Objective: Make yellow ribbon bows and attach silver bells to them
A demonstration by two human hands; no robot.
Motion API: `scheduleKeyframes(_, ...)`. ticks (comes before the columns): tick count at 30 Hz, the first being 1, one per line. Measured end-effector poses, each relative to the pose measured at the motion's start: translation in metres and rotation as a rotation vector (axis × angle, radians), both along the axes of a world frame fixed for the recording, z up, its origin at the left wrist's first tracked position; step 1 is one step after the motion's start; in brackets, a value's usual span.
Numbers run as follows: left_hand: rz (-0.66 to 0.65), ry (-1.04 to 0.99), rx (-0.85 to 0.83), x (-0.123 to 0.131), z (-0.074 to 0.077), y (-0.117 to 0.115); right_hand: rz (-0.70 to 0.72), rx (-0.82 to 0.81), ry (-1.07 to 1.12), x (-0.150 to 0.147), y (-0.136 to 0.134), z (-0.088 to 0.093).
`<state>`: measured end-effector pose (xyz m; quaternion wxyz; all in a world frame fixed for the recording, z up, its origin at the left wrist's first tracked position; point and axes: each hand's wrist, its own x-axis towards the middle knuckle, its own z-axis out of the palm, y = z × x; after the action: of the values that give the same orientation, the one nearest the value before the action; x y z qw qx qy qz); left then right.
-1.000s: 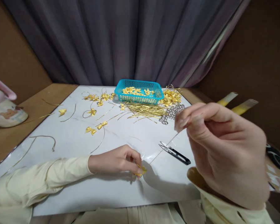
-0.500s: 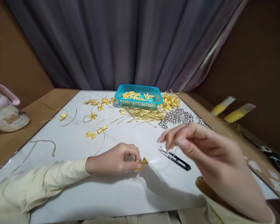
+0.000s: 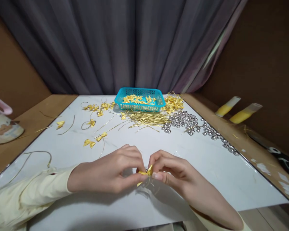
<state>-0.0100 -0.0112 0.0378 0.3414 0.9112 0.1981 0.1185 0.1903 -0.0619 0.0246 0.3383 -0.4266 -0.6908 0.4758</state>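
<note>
A small yellow ribbon bow (image 3: pixel 149 170) is held between both hands just above the white tabletop (image 3: pixel 120 208). My left hand (image 3: pixel 110 168) pinches its left side between thumb and fingers. From the right, my right hand (image 3: pixel 177 170) grips the bow's other side with thumb and index finger. A small dark or silvery spot shows at the bow's middle, too small to name. Thin strands hang below it. Two loose yellow bows, one a ribbon bow (image 3: pixel 89 143), lie beyond my left hand. The thread snips are out of sight, perhaps behind my right hand.
A turquoise basket (image 3: pixel 139 108) with yellow bows stands at the back. Around it lie gold cords (image 3: pixel 149 118), a heap of bows (image 3: pixel 173 103) and silver bells or beads (image 3: pixel 183 120). A mug (image 3: pixel 3 125) stands left; two yellow tubes (image 3: pixel 245 113) lie right.
My right hand has come down and left from above the snips to the bow, and now grips it too. My left hand keeps its pinch. The view has shifted slightly.
</note>
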Motion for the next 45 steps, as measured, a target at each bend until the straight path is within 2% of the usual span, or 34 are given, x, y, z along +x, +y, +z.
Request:
scheduleKeyframes(6, -0.036, 0.093, 0.091, 0.003, 0.002, 0.002, 0.001, -0.011, -0.001, 0.000, -0.001, 0.001)
scheduleKeyframes(10, -0.030, 0.126, 0.126, 0.005, 0.002, 0.001, -0.022, 0.050, -0.021, -0.002, 0.001, -0.003)
scheduleKeyframes(14, 0.022, 0.108, 0.018, 0.006, 0.002, 0.004, -0.064, 0.118, -0.020, -0.004, 0.001, -0.007)
scheduleKeyframes(19, 0.100, 0.074, -0.227, 0.004, -0.002, 0.014, -0.095, 0.153, -0.035, -0.004, 0.003, -0.006)
scheduleKeyframes(23, 0.139, 0.122, -0.413, 0.004, -0.004, 0.021, -0.118, 0.164, -0.038, -0.003, 0.006, -0.006)
scheduleKeyframes(33, 0.204, 0.147, -0.429, 0.009, -0.005, 0.019, -0.137, 0.125, -0.030, 0.000, 0.008, -0.009)
scheduleKeyframes(45, 0.172, 0.164, -0.402, 0.007, -0.005, 0.019, -0.097, 0.100, -0.127, 0.000, 0.010, -0.007)
